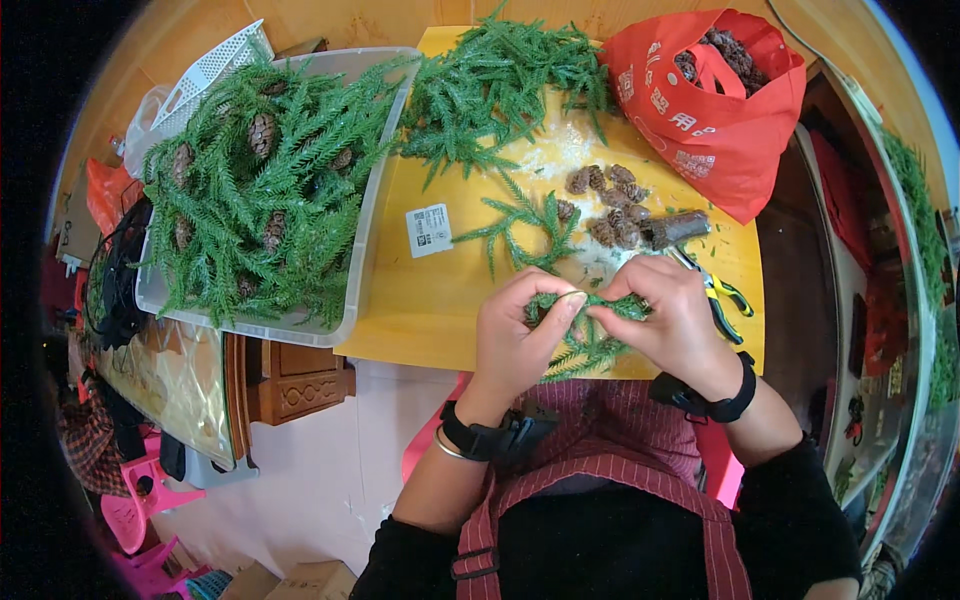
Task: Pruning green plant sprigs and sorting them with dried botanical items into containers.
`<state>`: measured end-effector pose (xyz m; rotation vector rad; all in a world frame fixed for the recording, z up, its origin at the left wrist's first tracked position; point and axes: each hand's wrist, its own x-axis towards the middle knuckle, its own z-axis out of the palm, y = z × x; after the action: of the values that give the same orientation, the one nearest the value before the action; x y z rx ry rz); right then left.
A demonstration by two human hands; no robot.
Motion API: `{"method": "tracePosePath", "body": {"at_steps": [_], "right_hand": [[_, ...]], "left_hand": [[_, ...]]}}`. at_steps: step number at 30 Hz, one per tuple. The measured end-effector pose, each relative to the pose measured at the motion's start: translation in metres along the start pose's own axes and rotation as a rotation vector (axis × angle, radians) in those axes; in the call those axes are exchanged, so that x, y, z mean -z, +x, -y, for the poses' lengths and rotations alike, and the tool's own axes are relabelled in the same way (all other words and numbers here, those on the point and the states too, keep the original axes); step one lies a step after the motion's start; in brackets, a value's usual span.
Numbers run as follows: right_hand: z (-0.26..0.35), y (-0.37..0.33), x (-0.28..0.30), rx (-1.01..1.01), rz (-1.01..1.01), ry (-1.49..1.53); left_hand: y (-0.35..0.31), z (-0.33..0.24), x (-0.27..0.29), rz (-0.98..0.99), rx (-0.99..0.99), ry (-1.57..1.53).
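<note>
Close together over the near edge of a yellow board, my left hand (530, 320) and my right hand (665, 310) both pinch a green artificial pine sprig (597, 352). Its needles hang below my fingers, and a thin strand runs between the fingertips. Just beyond lies another pine sprig (520, 232) with a pine cone at its tip. To the right of it are several loose brown pine cones (615, 205) and a dark brown roll (677, 229). Pliers with yellow and black handles (725, 300) rest beside my right hand.
A clear plastic bin (368, 235) of pine branches with cones stands at the left. Behind are a heap of green sprigs (490, 90) and a red bag (650, 80) of pine cones. A white label (429, 230) lies on the yellow board (400, 320). Pink stools (150, 495) stand lower left.
</note>
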<state>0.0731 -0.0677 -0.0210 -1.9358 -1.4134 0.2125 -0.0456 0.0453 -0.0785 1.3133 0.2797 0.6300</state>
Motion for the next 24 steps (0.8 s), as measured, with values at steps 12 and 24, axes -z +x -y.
{"method": "tracePosePath", "body": {"at_steps": [12,24], "right_hand": [[-0.003,0.01,0.0,0.256,-0.06,-0.358],[-0.017,-0.004,0.025,-0.273,0.224,0.475]], "left_hand": [[-0.002,0.002,-0.005,-0.096,0.177,-0.192],[0.001,0.0,-0.005,0.005,-0.433,0.334]]}}
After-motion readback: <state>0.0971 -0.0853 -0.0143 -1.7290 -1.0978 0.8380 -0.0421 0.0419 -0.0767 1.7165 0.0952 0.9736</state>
